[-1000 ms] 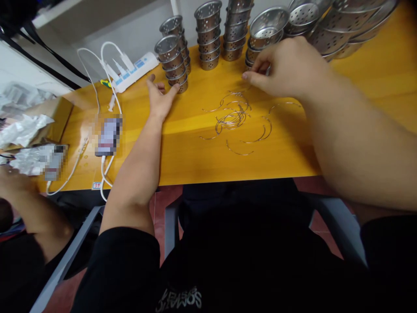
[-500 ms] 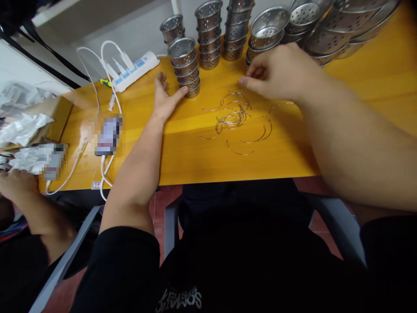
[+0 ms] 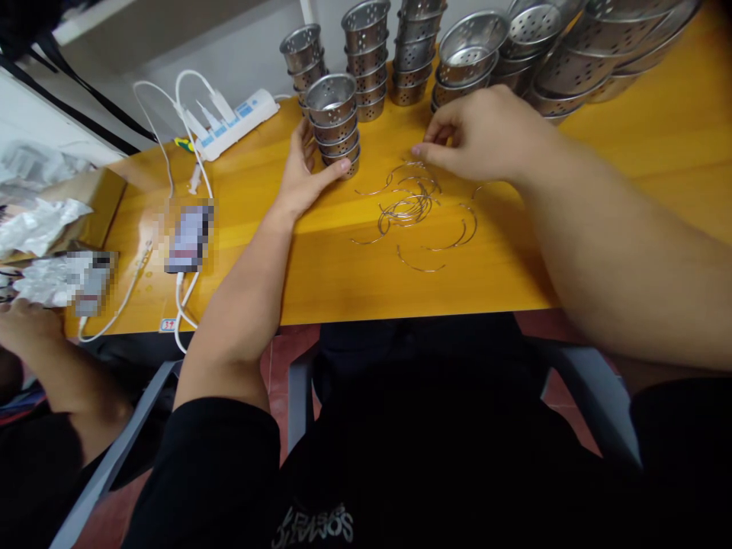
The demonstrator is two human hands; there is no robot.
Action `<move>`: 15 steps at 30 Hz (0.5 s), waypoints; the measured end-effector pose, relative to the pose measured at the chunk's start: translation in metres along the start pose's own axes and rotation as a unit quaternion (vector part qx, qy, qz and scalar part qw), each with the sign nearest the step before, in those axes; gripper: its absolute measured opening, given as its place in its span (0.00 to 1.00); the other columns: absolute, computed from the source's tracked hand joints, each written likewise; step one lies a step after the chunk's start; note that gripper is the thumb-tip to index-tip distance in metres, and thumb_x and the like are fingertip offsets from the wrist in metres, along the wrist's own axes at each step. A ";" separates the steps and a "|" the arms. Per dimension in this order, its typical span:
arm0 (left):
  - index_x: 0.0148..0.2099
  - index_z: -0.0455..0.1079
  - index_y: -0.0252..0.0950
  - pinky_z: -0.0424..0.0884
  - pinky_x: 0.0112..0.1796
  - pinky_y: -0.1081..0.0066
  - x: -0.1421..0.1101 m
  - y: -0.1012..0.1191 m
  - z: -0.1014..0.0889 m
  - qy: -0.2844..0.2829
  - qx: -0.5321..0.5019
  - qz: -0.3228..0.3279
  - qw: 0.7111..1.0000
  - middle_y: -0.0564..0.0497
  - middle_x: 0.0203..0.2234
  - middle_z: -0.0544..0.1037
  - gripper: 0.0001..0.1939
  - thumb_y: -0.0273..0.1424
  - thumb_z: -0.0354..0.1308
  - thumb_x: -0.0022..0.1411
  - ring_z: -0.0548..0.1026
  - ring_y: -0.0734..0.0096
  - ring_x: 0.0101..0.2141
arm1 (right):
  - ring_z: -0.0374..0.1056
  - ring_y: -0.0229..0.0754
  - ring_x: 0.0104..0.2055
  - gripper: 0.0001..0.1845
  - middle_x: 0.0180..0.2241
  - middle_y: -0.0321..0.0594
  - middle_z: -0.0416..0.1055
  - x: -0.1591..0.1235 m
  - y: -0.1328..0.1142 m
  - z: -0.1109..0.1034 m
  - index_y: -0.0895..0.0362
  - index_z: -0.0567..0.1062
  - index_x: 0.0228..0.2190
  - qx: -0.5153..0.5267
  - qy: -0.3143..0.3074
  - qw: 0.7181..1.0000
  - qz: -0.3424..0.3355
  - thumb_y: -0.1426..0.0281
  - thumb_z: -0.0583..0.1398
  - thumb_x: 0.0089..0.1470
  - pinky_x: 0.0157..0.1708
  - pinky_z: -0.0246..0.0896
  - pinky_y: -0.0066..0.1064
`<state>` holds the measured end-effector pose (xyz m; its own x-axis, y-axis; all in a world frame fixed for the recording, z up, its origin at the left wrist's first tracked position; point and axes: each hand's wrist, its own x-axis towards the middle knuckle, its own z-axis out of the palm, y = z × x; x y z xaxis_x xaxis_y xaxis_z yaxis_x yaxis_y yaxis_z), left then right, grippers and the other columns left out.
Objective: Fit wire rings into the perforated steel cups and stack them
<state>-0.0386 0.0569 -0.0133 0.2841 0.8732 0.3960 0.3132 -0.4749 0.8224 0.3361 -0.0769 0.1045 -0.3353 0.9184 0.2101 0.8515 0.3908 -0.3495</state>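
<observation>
The stack of perforated cups (image 3: 333,126) stands on the table (image 3: 343,282), the left hand's (image 3: 312,171) spread thumb and fingers around its base. The right hand (image 3: 463,137), fingertips nearly together, hovers by the wires (image 3: 409,207); bare wood separates them from the front edge.

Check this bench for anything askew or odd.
A few curved wires lie strayed from the tangled heap, looking untidy beside the neatly stacked perforated cups. I see no obvious spill or damage.
</observation>
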 end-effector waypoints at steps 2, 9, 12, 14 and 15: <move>0.89 0.59 0.70 0.70 0.89 0.29 0.000 -0.003 0.007 0.000 -0.006 0.010 1.000 0.46 0.83 0.79 0.75 0.88 0.80 0.50 0.74 0.38 0.87 | 0.82 0.61 0.49 0.12 0.47 0.46 0.91 0.000 0.000 0.000 0.43 0.75 0.38 0.009 -0.004 1.000 -0.001 0.53 0.68 0.73 0.55 0.76 0.50; 0.67 0.73 0.68 0.81 0.77 0.22 0.008 -0.022 0.008 0.038 0.042 0.020 0.998 0.55 0.71 0.90 0.53 0.85 0.82 0.49 0.87 0.37 0.70 | 0.81 0.63 0.48 0.12 0.44 0.45 0.89 -0.001 0.000 0.001 0.42 0.77 0.39 0.014 -0.013 1.000 -0.009 0.53 0.69 0.74 0.55 0.75 0.53; 0.67 0.67 0.64 0.81 0.76 0.29 0.009 -0.029 -0.013 0.081 0.061 0.007 0.995 0.56 0.72 0.88 0.57 0.88 0.80 0.50 0.85 0.44 0.70 | 0.83 0.63 0.49 0.10 0.44 0.45 0.89 -0.001 0.001 0.001 0.43 0.79 0.40 0.015 -0.018 1.000 -0.007 0.56 0.70 0.74 0.57 0.76 0.53; 0.71 0.61 0.58 0.75 0.78 0.38 0.009 -0.035 -0.037 0.094 0.074 0.018 0.993 0.57 0.73 0.86 0.64 0.93 0.73 0.53 0.80 0.55 0.72 | 0.83 0.62 0.50 0.09 0.45 0.45 0.91 0.000 0.003 0.002 0.44 0.81 0.41 0.011 -0.019 1.000 -0.009 0.57 0.70 0.75 0.57 0.77 0.52; 0.74 0.57 0.55 0.71 0.80 0.42 0.010 -0.039 -0.050 0.087 0.082 0.031 0.992 0.58 0.74 0.84 0.65 0.94 0.69 0.57 0.76 0.61 0.73 | 0.84 0.62 0.50 0.08 0.46 0.45 0.91 0.000 0.004 0.003 0.44 0.82 0.42 0.007 -0.019 1.000 -0.011 0.56 0.70 0.76 0.57 0.78 0.52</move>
<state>-0.0930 0.0893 -0.0208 0.1514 0.8406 0.5201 0.4467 -0.5276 0.7226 0.3387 -0.0751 0.1003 -0.3693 0.9113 0.1822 0.8383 0.4112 -0.3580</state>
